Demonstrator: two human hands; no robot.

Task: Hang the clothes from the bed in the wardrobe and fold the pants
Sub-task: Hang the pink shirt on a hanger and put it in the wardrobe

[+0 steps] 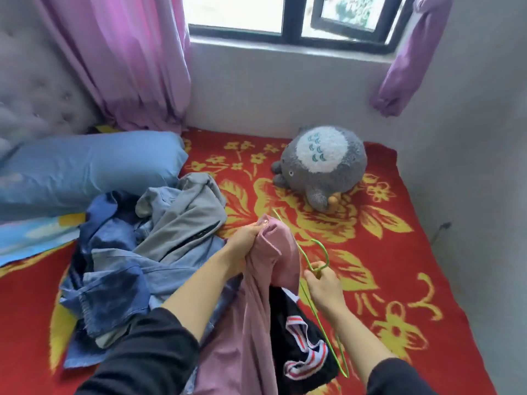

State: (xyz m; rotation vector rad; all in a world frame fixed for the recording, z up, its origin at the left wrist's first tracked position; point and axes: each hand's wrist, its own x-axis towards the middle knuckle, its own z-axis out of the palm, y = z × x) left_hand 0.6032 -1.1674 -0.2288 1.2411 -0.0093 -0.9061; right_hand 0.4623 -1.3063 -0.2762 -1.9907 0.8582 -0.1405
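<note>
Presently the pink garment (pixel 275 253) is clenched by the left grip (pixel 242 240), the green hanger (pixel 309 263) pinched by the right grip (pixel 325 289); cloth could be snagged by the wire.

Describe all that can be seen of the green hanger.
The green hanger looks like thin wire. The right hand pinches it below its hook. One arm runs up and away along the pink garment, which the left hand grips; the other slants down toward the person, beside a black garment with striped trim.
</note>
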